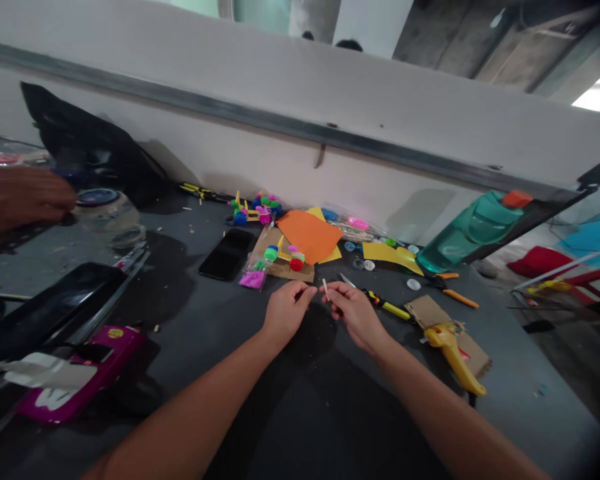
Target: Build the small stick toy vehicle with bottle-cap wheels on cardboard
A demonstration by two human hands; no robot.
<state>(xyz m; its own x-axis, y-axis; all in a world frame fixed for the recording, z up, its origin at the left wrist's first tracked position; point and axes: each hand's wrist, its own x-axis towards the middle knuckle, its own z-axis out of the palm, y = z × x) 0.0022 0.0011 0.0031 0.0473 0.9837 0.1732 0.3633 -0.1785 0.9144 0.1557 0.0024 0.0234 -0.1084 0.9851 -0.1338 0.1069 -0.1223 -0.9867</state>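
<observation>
Near the middle of the dark table, my right hand [351, 312] pinches a short pale stick [325, 288] between thumb and fingertips. Just left of it, my left hand [289, 308] is closed, thumb against the fingers; whatever it holds is too small to make out. The two hands are a small gap apart. Beyond them lie an orange sheet [310, 235] and a small wheeled model [283, 253] on cardboard. A yellow and black cutter [390, 307] rests right beside my right hand.
A black phone [227, 254] lies left of the cardboard. On the right are a yellow glue gun [455, 357], orange-handled pliers [460, 297] and a green bottle [473, 230]. Another person's hand [25, 200] is at far left, near a clear jar [111, 220] and a magenta box [87, 377].
</observation>
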